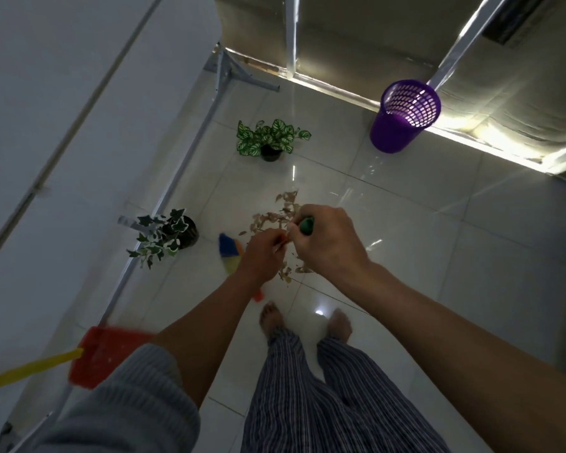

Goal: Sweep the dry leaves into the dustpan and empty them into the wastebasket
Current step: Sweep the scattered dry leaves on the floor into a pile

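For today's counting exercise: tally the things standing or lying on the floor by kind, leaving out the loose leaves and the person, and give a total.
Potted plants: 2
Wastebasket: 1
Dustpan: 1
Broom: 1
Total: 5

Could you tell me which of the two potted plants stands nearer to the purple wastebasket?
The plant with green-and-white veined leaves, farther up the floor, is nearer the wastebasket; the dark ivy-leaved plant stands closer to the person.
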{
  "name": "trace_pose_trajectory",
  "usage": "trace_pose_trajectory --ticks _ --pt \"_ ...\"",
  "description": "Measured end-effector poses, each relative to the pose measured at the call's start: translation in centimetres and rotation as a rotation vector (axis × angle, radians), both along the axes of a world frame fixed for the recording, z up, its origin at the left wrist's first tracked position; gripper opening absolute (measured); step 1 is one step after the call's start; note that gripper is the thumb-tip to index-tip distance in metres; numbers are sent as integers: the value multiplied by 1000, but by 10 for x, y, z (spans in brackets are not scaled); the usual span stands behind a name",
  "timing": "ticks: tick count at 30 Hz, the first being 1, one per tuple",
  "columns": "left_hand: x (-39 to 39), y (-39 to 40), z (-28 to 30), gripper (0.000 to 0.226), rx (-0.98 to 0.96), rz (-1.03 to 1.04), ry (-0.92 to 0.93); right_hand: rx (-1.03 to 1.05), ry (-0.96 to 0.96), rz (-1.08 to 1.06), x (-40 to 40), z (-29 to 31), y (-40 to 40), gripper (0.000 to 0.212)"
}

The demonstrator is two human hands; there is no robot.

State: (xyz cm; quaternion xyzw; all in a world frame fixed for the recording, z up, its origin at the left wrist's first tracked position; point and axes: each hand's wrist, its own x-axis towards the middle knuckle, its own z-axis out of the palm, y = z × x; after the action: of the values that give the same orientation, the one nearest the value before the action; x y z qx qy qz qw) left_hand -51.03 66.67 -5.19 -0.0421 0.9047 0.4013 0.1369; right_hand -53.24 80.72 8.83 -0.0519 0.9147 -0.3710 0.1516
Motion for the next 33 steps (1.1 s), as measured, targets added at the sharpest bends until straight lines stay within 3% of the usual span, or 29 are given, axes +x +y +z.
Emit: trace_pose_trajectory --ticks 4,10,13,22,27,29,33 --pt "-15 13 -3 8 46 -74 -11 86 13 -74 -9 9 9 10" --pt "-35 30 22 18 144 -167 -4 174 50 -101 -16 26 15 9" --pt "-45 26 41 28 119 -187 44 162 124 -84 -29 42 14 9" --pt "-77 -32 98 11 -83 -242 205 -16 268 -119 -66 84 -21 18" --pt "-84 -49 81 6 -151 -225 214 -47 155 -95 -66 68 -27 11" --pt "-82 -46 65 17 -167 -251 175 -12 59 -91 -62 51 -24 8" --pt "-76 -35 26 25 -56 -264 49 48 -74 -12 -50 19 -19 5"
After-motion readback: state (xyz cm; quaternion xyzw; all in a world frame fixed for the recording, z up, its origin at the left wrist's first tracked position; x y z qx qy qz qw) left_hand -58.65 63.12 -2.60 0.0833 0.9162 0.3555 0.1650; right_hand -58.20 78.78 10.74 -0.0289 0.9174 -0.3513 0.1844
